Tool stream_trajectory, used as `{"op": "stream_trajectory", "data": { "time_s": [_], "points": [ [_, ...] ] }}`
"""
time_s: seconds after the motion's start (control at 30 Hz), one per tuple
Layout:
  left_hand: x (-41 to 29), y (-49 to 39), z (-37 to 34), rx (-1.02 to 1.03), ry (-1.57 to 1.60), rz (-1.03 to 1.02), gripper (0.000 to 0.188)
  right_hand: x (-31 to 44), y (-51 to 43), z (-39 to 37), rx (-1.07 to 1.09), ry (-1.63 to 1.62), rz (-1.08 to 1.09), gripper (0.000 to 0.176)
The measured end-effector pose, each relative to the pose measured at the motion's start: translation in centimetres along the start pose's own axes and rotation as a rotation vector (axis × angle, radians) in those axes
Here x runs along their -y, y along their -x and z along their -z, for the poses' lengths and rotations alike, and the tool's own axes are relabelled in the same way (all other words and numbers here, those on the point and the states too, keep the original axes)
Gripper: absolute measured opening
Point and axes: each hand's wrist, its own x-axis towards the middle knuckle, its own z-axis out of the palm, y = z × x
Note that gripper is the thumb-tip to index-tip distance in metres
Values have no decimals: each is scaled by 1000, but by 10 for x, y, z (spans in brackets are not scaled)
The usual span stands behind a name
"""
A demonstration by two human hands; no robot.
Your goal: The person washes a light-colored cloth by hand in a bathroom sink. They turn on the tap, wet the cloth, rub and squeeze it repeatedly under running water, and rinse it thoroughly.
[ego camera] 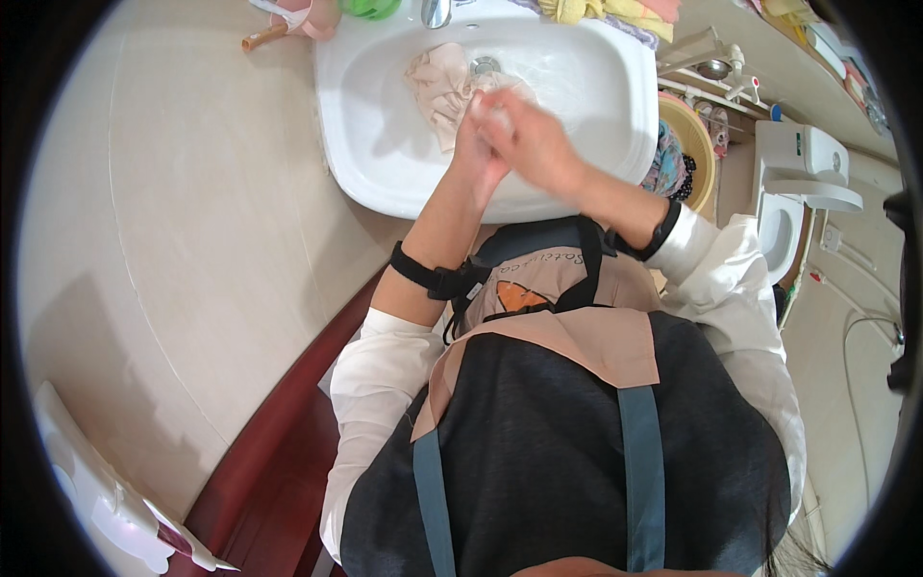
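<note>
My left hand [479, 151] and my right hand [535, 138] press together above the white washbasin [598, 155]. A pale pink, wet-looking cloth [440, 90] lies bunched in the bowl beside the drain [484, 66] and runs up to my fingers. Both hands appear closed on a bunched part of it, with something whitish, cloth or foam, showing between them. Motion blurs my right hand, and the fingers partly hide one another. The chrome faucet [436, 13] stands over the back of the bowl.
Yellow cloths [577, 9] and a green plastic item [369, 7] lie along the basin's back rim. At left is a pink item with a wooden-looking handle [265, 36]. To the right stand a yellow tub [703, 162] of laundry and a toilet [782, 231].
</note>
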Motion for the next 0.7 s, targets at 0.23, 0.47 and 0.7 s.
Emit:
{"op": "stream_trajectory", "data": {
  "time_s": [0.23,0.47,0.7],
  "points": [
    [15,8,-5,71,128,-2,34,-15,-26,14,-249,269,-208,20],
    [1,8,-9,126,149,-62,39,4,1,7,28,154,105,18],
    [8,12,-7,153,110,-10,43,-37,-34,21,-244,55,-358,20]
  ]
}}
